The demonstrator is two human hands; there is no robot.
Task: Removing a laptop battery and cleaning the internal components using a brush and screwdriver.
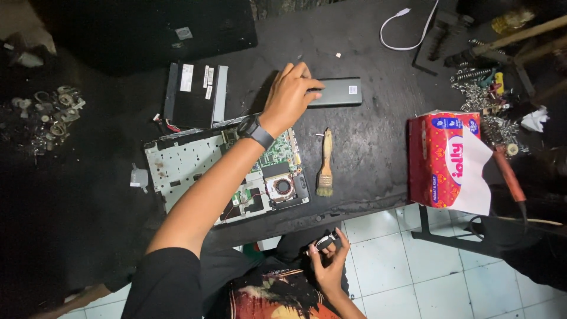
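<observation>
Workbench [378, 153] carrying an opened laptop chassis [195, 168], its circuit board and fan exposed.

Left hand [289, 94] is reaching across the chassis, fingers spread flat and pressing on a dark rectangular device [338, 92] lying at the bench's far side; a small paintbrush [325, 165] is lying just beside the chassis, a red tissue pack [440, 158] sitting well apart. Right hand [328, 263] is resting in the lap, fingers pinching a small dark object [325, 241].

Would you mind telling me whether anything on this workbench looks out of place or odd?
The opened laptop lies askew, its corner jutting past the table edge, circuit board and fan bared. A sheet hangs loose from the red tissue pack. The left hand rests on a dark slab; the right hand holds a small object over the lap.
</observation>
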